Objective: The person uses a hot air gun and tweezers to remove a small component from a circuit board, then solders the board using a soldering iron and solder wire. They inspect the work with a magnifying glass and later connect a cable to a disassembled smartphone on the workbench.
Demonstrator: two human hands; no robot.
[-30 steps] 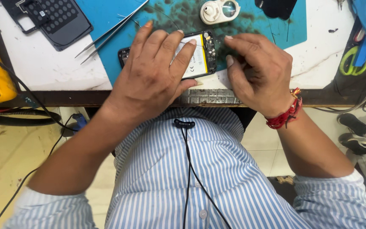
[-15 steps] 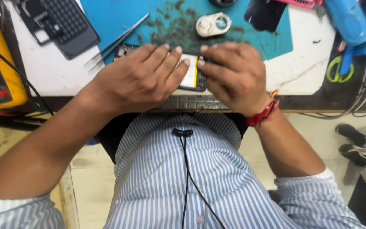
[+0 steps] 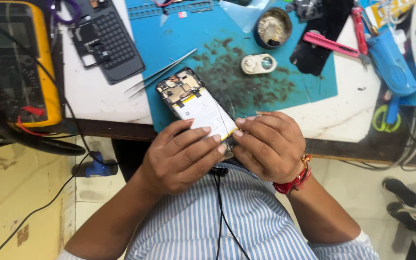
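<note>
The opened black phone with its white battery [image 3: 199, 107] has tilted up, its far end now clear of the fingers [image 3: 203, 140]. Both hands have drawn back to grip only its near end, off the bench edge.

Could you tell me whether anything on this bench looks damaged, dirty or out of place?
Yes. The phone held by the left hand and right hand has its back off, with battery and boards bare. The blue mat is smeared with dark grime in the middle, beside the small white round tool.
</note>
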